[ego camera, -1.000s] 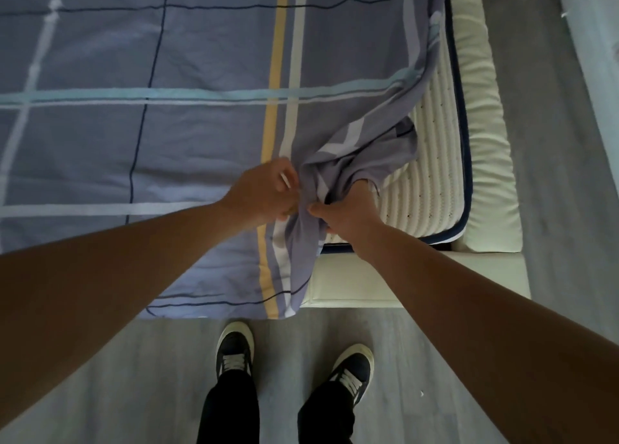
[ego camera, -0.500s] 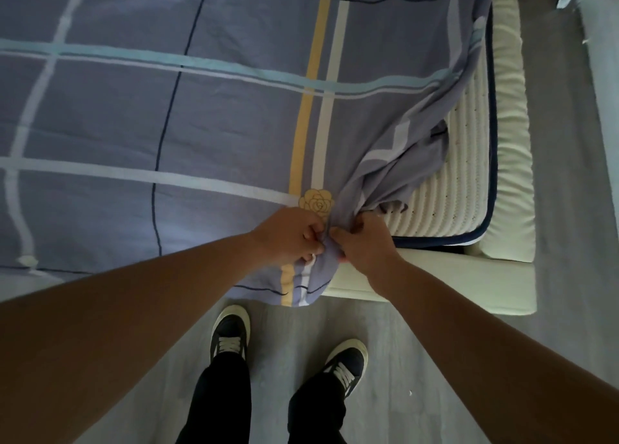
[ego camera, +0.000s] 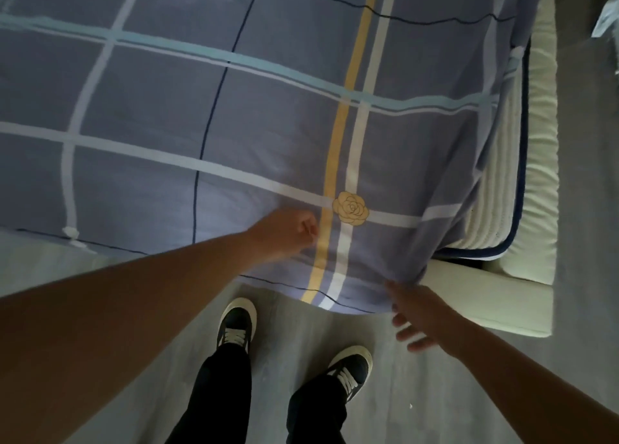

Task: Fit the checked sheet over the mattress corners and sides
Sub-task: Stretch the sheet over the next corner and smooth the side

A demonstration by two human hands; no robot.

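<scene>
Checked sheet [ego camera: 234, 142] lies spread over the mattress top, its near hem hanging over the foot edge towards the floor [ego camera: 284, 343]. Nearest, two dark shoes [ego camera: 236, 323] with white laces stand on that grey floor. Two bare hands reach in. The right hand [ego camera: 422, 319] has its fingers spread and straight and holds nothing, its topmost fingertip at the sheet's hanging corner. The left hand [ego camera: 288, 232] rests on the sheet with fingers curled; whether they pinch cloth cannot be told. The one sheet is lavender-grey, crossed by white bands, thin navy lines, one pale teal band and one yellow stripe, with one cream rose [ego camera: 350, 208] printed on it. Farther right, the one mattress [ego camera: 495, 189] shows a bare corner, white, quilted and navy-piped, on a cream padded bed frame [ego camera: 469, 296].
</scene>
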